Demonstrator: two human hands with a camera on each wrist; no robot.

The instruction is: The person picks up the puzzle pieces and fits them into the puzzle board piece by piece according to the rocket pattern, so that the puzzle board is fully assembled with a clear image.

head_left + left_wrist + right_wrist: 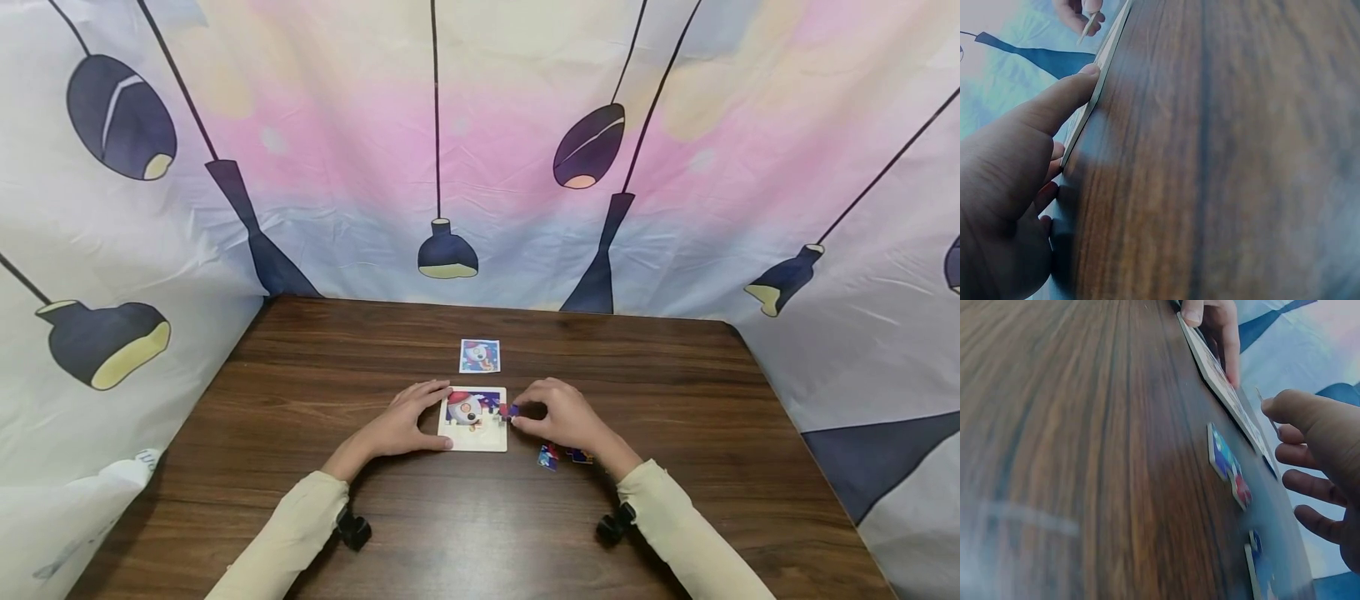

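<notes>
"Since the left hand sits at 9 o'clock of the tray, what is its grip?"

"Spread. Thumb touches the edge near 8 o'clock, fingers the corner near 10; nothing pinched. Judgement: a brace, so the tray does not slide on the table."

"Right hand, at 3?"

"Pinching a puzzle piece between thumb and fingertips, beside the tray's right rim. Wrist views show it tilted, nearly edge-on. Contact with the tray: cannot tell. A fingertip hold presumably leaves the piece easy to turn."

"State of the tray?"

"Flat, between the hands. Pieced picture toward 12 o'clock, bare pale base toward 6."

"Why is the picture card at 12, apart from the tray?"

"It bears a similar picture; probably laid there because neither hand covers it."

"And the loose pieces?"

"On the table near 4 o'clock, close to the right wrist. Likely kept that side for a short reach. Those nearest the sleeve are partly hidden."
</notes>
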